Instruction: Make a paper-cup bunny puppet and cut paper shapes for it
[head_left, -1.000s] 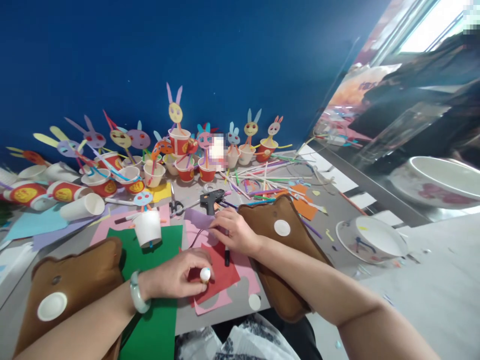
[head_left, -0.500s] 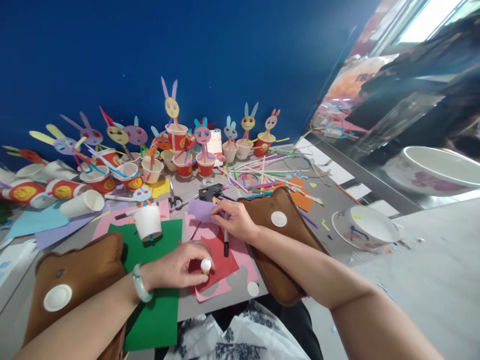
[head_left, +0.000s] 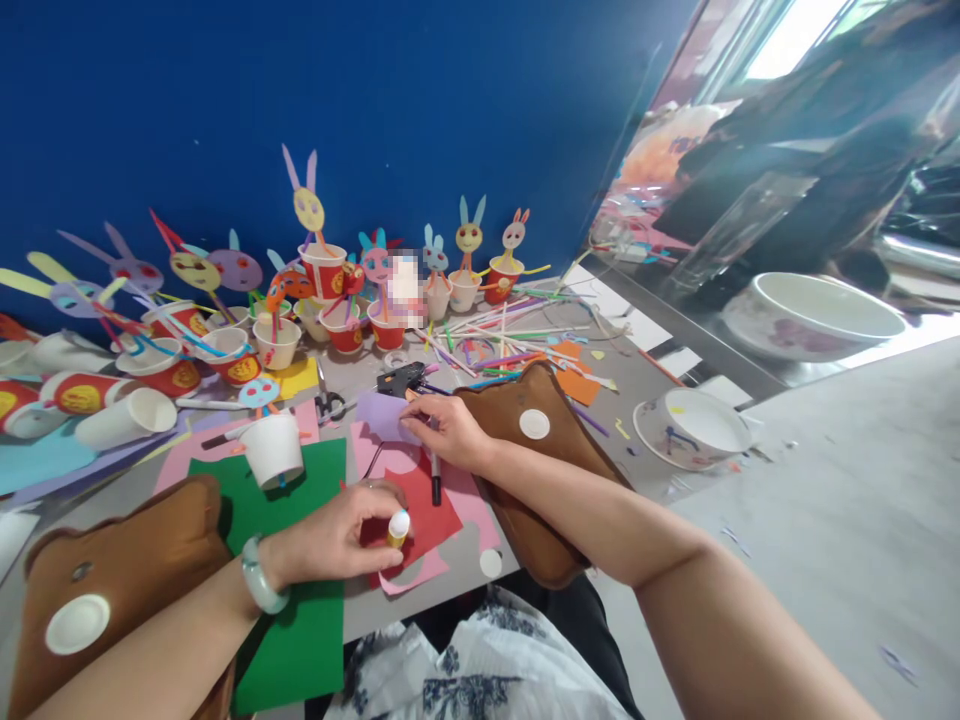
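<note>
My left hand grips what looks like a glue stick, yellow with a white top, tilted between thumb and fingers above the red paper. Farther up the table, the fingertips of my right hand are pinched at the edge of a piece of purple paper. Beneath that hand lies a marker with a dark end, partly covered. Cut pink paper shows under the red sheet. Left of my hands, a white paper cup with a blue paper head stands near green paper.
Paper cups with rabbit-like heads, such as a red one, line the blue wall. A black glue gun, scissors and coloured sticks lie in front. Brown cushions flank my arms. A white bowl is at right.
The view has swung slightly to the right, so the table appears farther left. The glue stick is tilted differently and shows more of its yellow side. My right hand stays at the purple paper.
</note>
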